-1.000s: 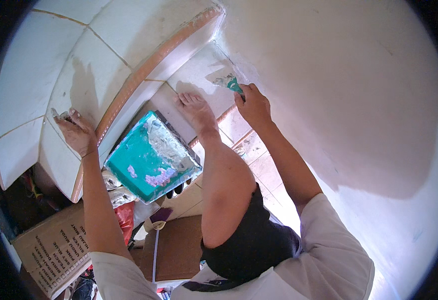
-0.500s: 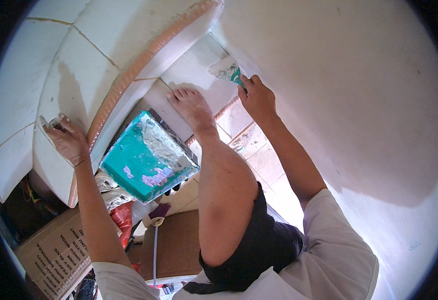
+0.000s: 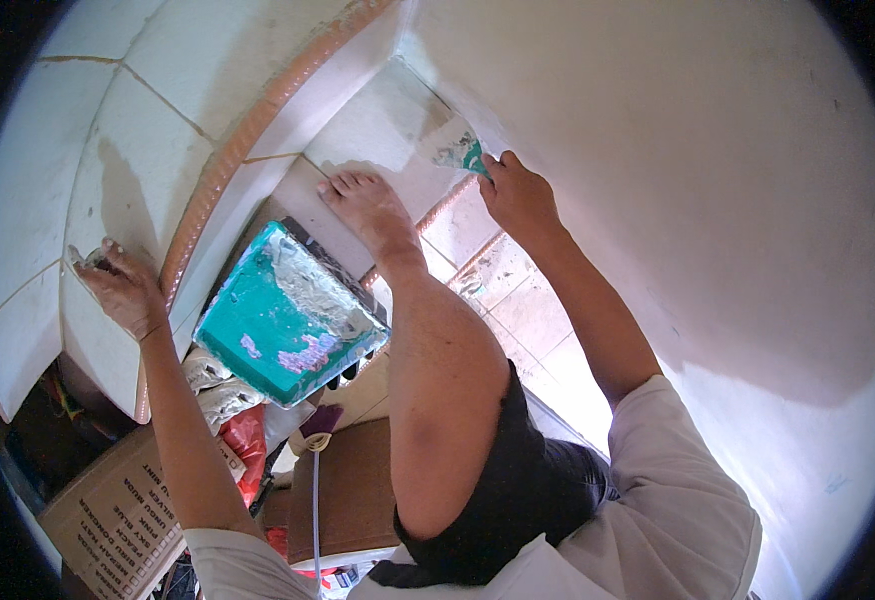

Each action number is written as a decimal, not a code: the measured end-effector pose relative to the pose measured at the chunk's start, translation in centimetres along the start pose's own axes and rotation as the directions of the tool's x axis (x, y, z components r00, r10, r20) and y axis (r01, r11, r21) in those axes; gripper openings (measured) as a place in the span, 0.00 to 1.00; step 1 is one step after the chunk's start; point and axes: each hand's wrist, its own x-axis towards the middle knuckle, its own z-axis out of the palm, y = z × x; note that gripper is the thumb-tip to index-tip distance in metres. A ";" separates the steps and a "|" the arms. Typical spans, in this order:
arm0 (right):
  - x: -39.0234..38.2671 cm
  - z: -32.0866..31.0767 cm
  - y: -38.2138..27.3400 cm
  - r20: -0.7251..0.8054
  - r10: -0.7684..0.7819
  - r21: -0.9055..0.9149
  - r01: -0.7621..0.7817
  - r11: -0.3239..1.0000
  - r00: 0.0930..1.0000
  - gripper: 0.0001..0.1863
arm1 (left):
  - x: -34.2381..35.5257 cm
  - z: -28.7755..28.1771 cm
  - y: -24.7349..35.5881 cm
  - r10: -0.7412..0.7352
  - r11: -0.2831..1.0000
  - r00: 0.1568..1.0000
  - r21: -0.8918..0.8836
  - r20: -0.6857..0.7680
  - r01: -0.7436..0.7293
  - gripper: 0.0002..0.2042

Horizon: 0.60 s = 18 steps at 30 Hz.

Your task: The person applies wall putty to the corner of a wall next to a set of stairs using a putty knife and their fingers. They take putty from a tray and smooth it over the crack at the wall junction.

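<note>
In my right hand is a putty knife with a green handle and a wide blade smeared with white paste. My fingers are closed round its handle, and the blade is beside the foot of the white wall. At the left, my left hand rests at the edge of a white tiled ledge, its fingers bent and apart; a dark patch between them is too unclear to name. A teal rectangular tub stands tilted between my left arm and my leg, with white paste and lilac stains inside.
My bare foot stands on a tiled step. Below the tub lie a red plastic bag, crumpled pale wrappings and a cardboard box. Another brown cardboard piece has a pale cord across it. Floor tiles lie lower down.
The view has shifted slightly, moving the ledge, tub and left hand a little leftward in the picture. The putty knife remains in my right hand by the wall, its blade turned slightly.
</note>
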 end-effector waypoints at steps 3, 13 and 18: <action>-0.9 -0.2 0.2 0.035 0.026 -0.002 -0.026 1.000 0.999 0.19 | 0.0 -0.2 0.2 -0.004 1.000 1.000 0.002 0.002 0.004 0.31; -4.3 -0.1 2.3 0.073 0.042 -0.033 -0.040 0.999 0.996 0.18 | 0.1 -0.2 0.5 0.022 1.000 1.000 -0.012 -0.020 -0.022 0.31; -7.3 0.2 3.5 0.117 0.087 -0.077 -0.078 0.994 0.989 0.19 | -0.1 -0.2 0.0 -0.003 0.998 1.000 0.058 0.009 0.002 0.32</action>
